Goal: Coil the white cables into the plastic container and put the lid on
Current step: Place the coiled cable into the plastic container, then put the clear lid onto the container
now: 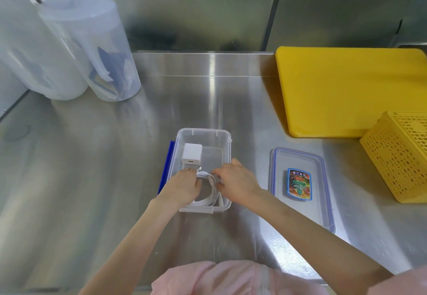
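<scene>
A clear plastic container (225, 141) stands on the steel counter in front of me. Inside it a white charger block (191, 154) stands upright at the far left, and a coil of white cable (209, 193) lies in the near half. My left hand (182, 186) grips the left side of the coil. My right hand (235, 182) holds the coil's right side, fingers reaching over the container's rim. The clear lid (302, 188), blue-edged with a colourful label, lies flat on the counter to the right of the container.
A blue strip (166, 170) lies against the container's left wall. A yellow cutting board (346, 91) and a yellow perforated basket (399, 156) sit at the right. Two tall translucent canisters (87, 47) stand at the back left. A steel shelf runs along the back.
</scene>
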{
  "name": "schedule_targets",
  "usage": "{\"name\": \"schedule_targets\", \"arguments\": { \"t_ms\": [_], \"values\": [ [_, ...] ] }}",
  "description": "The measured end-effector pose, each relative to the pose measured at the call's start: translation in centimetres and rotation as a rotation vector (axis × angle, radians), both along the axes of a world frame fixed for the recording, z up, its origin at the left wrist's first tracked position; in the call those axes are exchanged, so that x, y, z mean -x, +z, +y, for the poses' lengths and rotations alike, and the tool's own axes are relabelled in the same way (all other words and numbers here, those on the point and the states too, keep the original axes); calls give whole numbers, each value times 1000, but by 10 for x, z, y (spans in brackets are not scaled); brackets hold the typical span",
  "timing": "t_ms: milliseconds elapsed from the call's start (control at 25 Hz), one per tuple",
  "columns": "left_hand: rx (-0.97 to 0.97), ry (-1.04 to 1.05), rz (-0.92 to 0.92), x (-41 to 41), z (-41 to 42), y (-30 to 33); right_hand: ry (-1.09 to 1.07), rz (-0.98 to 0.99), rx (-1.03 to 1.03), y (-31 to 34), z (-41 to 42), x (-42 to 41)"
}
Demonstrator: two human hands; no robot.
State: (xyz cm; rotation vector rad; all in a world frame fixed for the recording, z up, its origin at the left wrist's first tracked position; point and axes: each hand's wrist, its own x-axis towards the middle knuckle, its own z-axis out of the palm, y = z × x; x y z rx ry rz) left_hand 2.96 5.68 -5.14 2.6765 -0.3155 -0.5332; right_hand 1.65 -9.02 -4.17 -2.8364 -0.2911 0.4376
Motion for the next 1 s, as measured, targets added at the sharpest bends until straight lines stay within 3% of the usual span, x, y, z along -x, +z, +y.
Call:
{"name": "schedule_targets", "arguments": {
  "t_ms": [200,400,640,1000],
  "values": [
    [42,-42,-156,2,-17,17,-55,-117,-291,7,-23,12],
    [123,-116,-244,10,-60,29,-191,-205,-296,11,-70,33],
    [153,-198,-104,28,-123,21,-420,-105,-231,4,-139,59],
    [245,-86,165,33,-172,-11,-680,83,-257,-19,-200,86]
  ]
}}
